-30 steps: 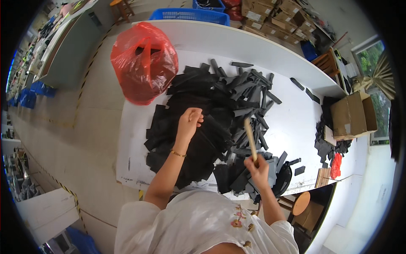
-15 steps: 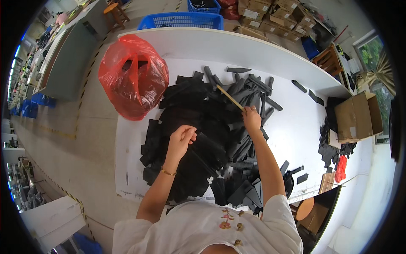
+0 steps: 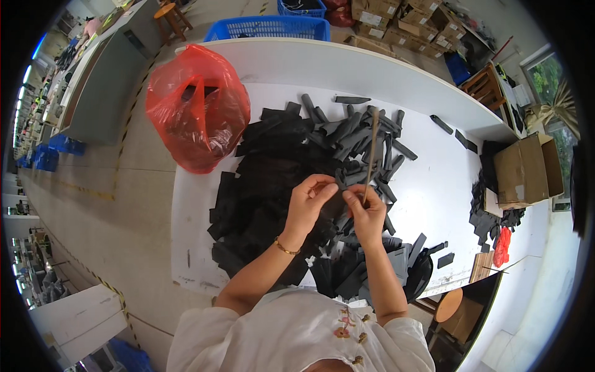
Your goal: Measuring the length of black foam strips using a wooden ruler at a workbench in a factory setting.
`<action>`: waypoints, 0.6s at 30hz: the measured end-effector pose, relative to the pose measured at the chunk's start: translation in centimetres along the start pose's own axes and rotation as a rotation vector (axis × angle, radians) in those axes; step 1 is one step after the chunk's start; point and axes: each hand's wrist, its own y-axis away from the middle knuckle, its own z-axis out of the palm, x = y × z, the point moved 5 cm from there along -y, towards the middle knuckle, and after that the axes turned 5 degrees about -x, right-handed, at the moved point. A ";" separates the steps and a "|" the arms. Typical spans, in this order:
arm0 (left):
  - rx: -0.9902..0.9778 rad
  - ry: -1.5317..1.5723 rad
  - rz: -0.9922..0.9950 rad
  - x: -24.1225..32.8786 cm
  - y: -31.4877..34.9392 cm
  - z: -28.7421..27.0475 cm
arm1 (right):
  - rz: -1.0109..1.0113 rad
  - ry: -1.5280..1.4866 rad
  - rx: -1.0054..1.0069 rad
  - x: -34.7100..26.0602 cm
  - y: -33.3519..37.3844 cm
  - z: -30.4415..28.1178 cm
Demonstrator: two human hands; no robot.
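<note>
My left hand (image 3: 308, 204) is closed in a pinch at the edge of a dark grey fabric piece (image 3: 341, 184), above the middle of a pile. Close beside it, my right hand (image 3: 367, 214) is closed around a thin, light wooden stick (image 3: 372, 149) that points away from me. The right thumb and fingertips also seem to touch the fabric piece, though my fingers partly hide it. Under both hands lies a heap of flat black fabric pieces (image 3: 260, 180). Rolled or folded dark grey tubes (image 3: 353, 133) are gathered at its far right.
A red plastic bag (image 3: 198, 111) stands at the table's far left corner. A low white partition (image 3: 372, 68) runs along the back of the white table (image 3: 427, 198). At the right are a cardboard box (image 3: 527, 170) and black scraps. A blue basket (image 3: 266, 28) sits behind the partition.
Both hands have come together over the pile, the left moving right and the right moving nearer. The stick has swung from slanting left to nearly upright in the picture. A fabric piece is now between the hands.
</note>
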 end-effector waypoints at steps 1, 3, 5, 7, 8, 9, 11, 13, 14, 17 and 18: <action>0.023 0.032 0.034 1.0 0.3 0.2 | 0.006 -0.043 -0.012 -0.6 0.7 0.3; -0.015 -0.002 0.047 1.8 1.2 -0.3 | -0.018 -0.071 -0.013 -1.3 1.5 0.4; -0.047 -0.037 0.062 2.6 2.2 -0.8 | -0.166 0.047 0.014 -2.5 1.9 0.3; -0.101 -0.173 0.092 3.4 3.0 -0.7 | -0.279 0.223 -0.014 -4.4 2.1 1.1; -0.097 -0.174 0.099 3.7 3.5 -0.8 | -0.388 0.403 -0.035 -5.5 2.3 1.8; -0.146 -0.324 0.143 4.2 3.9 -0.6 | -0.439 0.460 -0.011 -5.6 2.4 2.1; -0.205 -0.567 0.223 5.4 4.6 0.0 | -0.383 0.474 -0.043 -5.8 2.6 2.4; -0.186 -0.587 0.265 5.6 4.8 -0.2 | -0.393 0.483 -0.084 -5.6 2.8 2.6; -0.173 -0.606 0.302 5.6 5.0 -0.4 | -0.394 0.481 -0.087 -5.7 2.9 2.2; -0.125 -0.597 0.355 5.2 5.8 -1.6 | 0.218 -0.548 -0.103 -3.9 2.8 1.2; -0.123 -0.597 0.355 5.0 6.0 -1.9 | 0.278 -0.631 -0.032 -3.6 2.1 0.0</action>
